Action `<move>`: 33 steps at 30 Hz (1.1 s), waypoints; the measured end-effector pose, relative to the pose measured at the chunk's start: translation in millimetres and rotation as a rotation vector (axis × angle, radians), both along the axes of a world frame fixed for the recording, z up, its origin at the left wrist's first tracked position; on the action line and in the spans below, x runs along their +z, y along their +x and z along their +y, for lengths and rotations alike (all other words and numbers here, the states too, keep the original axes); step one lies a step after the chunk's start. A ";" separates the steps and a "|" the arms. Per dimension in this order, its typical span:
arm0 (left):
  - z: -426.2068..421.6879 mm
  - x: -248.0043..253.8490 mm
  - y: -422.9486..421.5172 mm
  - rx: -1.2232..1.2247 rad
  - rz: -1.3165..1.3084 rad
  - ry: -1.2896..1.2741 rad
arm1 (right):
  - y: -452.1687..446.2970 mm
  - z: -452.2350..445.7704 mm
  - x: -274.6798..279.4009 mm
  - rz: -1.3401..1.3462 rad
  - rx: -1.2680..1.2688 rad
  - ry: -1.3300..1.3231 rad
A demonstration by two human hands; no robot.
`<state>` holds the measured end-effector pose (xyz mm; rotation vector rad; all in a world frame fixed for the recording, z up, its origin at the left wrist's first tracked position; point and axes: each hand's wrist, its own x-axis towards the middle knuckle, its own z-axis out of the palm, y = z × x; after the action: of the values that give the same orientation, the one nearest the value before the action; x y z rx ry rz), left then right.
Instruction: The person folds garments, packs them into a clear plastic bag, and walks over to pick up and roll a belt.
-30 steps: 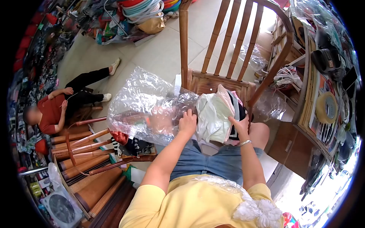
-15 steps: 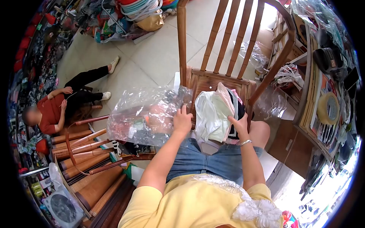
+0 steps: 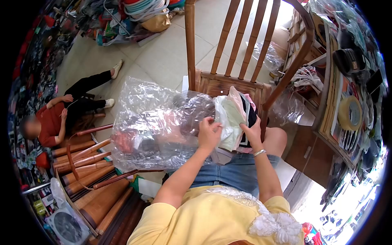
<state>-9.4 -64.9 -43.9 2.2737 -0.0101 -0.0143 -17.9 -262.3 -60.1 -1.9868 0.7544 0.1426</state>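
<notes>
White, pale-green, pink and black folded cloth stack (image 3: 234, 116) sits between both hands, in front of the chair back. Right hand (image 3: 252, 132) grips its right edge: thumb on the front layer, other fingers mostly hidden behind. Left hand (image 3: 209, 134) curled, fingers drawn narrow at the stack's left edge, right by the edge of a clear, crinkled plastic bag (image 3: 149, 122); film or cloth between the fingertips, can't tell from this angle. Bag spreads left of the left fingers; glare and wrinkles blur whatever lies under it. Stack's underside out of sight.

Brown slatted wooden chair (image 3: 212, 84) stands just beyond the fingertips, backrest cut off at top, seat partly blocked by the stack. Left of the left fingers, past the bag: seated person in a dark red top (image 3: 50, 122). Brown rolled-up mats (image 3: 107, 200) lower left of same fingers. Well right of the right fingers: pale yellow tape roll (image 3: 345, 113); bundled white strips (image 3: 306, 79) nearer, up and right.
</notes>
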 end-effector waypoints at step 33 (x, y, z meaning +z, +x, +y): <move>122.5 8.3 71.9 -0.087 0.113 0.021 | -8.9 21.6 -27.3 -0.096 -0.125 0.183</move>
<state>62.5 57.5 -35.7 2.2890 -0.0497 -0.1889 -26.8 -240.7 -87.5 -1.7558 0.7726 0.0400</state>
